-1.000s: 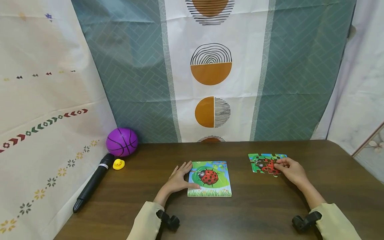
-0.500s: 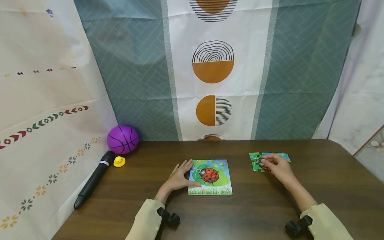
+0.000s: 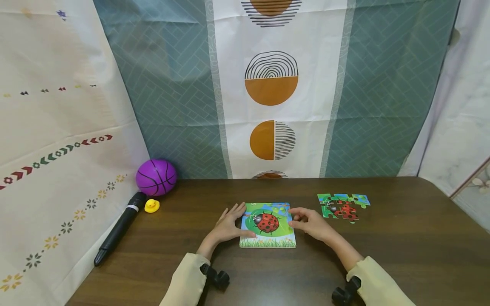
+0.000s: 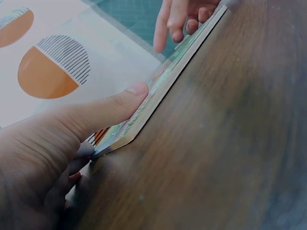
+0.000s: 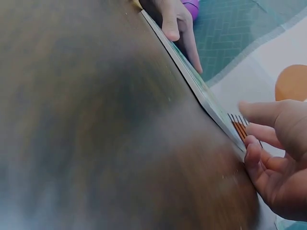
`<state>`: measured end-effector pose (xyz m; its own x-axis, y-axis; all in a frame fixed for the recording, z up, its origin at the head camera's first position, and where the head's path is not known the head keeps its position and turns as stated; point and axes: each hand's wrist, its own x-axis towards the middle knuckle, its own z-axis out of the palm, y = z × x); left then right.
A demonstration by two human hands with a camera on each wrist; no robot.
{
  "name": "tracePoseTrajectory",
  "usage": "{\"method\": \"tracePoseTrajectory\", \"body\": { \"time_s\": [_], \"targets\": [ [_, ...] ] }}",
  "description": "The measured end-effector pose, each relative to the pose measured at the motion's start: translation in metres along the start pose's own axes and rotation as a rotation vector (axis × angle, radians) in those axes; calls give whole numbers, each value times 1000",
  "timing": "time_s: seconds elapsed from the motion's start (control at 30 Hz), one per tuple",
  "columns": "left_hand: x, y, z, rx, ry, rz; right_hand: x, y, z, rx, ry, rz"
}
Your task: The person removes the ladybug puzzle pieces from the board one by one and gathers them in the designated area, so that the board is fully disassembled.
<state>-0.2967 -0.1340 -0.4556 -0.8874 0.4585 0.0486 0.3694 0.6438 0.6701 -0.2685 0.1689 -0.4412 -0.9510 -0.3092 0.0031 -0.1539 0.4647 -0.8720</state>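
A square picture board [image 3: 267,241] with a red ladybug on green lies flat on the table; its thin pale edge [image 4: 180,79] shows in the left wrist view. My left hand [image 3: 226,226] rests at its left side, thumb on the printed face and fingers spread along the edge. At the right edge is my right hand [image 3: 313,223], thumb and forefinger apart and the other fingers loosely bent, with nothing visible between them. Jigsaw pieces [image 3: 346,209] of a ladybug picture lie partly joined to the right of the board, with gaps showing among them.
At the table's left side stand a purple ball [image 3: 156,177] and a small yellow rubber duck [image 3: 152,206]. Beside them lies a black microphone [image 3: 118,231]. A patterned curtain [image 3: 180,106] hangs behind the wooden table [image 3: 268,276].
My right hand has left the jigsaw pieces and moved left to the right edge of the picture board. My left hand has stayed at the board's left side.
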Motion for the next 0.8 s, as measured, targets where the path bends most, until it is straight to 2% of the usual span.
{"method": "tracePoseTrajectory", "body": {
  "time_s": [0.13,0.33,0.6,0.8],
  "targets": [
    [0,-1,1,2,-3,-3,2,-1,5,-92,-29,-26],
    [0,2,0,7,-2,-4,2,-7,9,-209,-8,-47],
    [-1,4,-2,-4,-4,-1,5,-10,11,-242,-1,-15],
    [-2,3,-1,3,-6,-1,5,-9,12,-202,-7,-33]
  ]
}}
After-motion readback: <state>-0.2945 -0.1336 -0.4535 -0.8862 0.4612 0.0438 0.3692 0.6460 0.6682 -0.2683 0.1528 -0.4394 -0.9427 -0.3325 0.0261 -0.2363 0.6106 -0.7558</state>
